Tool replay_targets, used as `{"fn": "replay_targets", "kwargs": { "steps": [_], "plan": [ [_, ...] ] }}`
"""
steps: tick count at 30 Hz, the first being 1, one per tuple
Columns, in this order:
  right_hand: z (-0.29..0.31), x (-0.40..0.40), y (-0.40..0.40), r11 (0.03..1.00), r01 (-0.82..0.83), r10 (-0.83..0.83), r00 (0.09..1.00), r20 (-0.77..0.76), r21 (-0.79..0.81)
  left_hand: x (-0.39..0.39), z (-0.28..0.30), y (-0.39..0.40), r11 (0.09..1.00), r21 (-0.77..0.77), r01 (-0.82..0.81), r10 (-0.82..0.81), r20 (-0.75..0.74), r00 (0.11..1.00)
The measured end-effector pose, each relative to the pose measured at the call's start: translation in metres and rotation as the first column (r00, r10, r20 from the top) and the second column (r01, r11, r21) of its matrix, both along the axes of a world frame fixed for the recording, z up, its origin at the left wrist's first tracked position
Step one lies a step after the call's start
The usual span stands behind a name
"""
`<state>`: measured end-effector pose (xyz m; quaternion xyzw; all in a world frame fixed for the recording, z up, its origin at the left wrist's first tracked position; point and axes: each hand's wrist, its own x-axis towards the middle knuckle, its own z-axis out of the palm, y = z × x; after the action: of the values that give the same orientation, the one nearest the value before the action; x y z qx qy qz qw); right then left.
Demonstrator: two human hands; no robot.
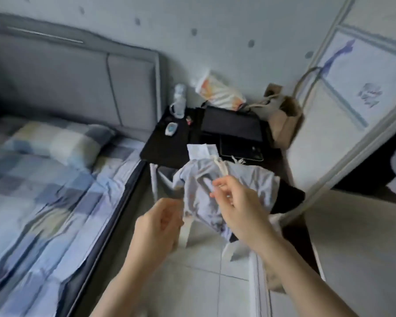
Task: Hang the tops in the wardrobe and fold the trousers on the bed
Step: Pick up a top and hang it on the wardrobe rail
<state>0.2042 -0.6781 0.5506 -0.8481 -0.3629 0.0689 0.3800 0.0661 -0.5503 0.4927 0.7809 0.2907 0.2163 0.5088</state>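
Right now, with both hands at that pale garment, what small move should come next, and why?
Probably lift the pale garment clear and shake it open. It hangs crumpled between the left hand and right hand, so whether it is a top or trousers is unclear.

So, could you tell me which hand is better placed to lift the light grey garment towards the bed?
Probably the left hand: it already grips the garment edge nearest the bed.

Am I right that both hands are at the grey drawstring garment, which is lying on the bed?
Not quite. In the head view both hands, left hand and right hand, are at the grey drawstring garment, but it is beside the bed, below the black bedside table.
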Motion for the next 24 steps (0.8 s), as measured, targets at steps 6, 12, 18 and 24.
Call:
{"fn": "replay_targets", "kwargs": {
  "steps": [6,12,18,24],
  "plan": [
    [-0.073,-0.108,0.072,0.932,-0.339,0.314,0.931,-0.184,-0.128,-0.168,-0.067,0.007,0.922,-0.019,-0.386,0.367,-0.273,0.889],
    [-0.119,-0.229,0.117,0.789,-0.567,0.502,0.817,-0.283,-0.236,-0.315,-0.100,-0.007,0.708,-0.110,-0.697,0.607,-0.408,0.681],
    [-0.147,-0.379,0.158,0.609,-0.742,0.652,0.669,-0.356,-0.280,-0.471,-0.127,-0.026,0.441,-0.208,-0.873,0.749,-0.451,0.485],
    [-0.183,-0.522,0.190,0.488,-0.805,0.667,0.594,-0.450,-0.339,-0.625,-0.163,-0.029,0.292,-0.264,-0.919,0.745,-0.539,0.392]
  ]
}}
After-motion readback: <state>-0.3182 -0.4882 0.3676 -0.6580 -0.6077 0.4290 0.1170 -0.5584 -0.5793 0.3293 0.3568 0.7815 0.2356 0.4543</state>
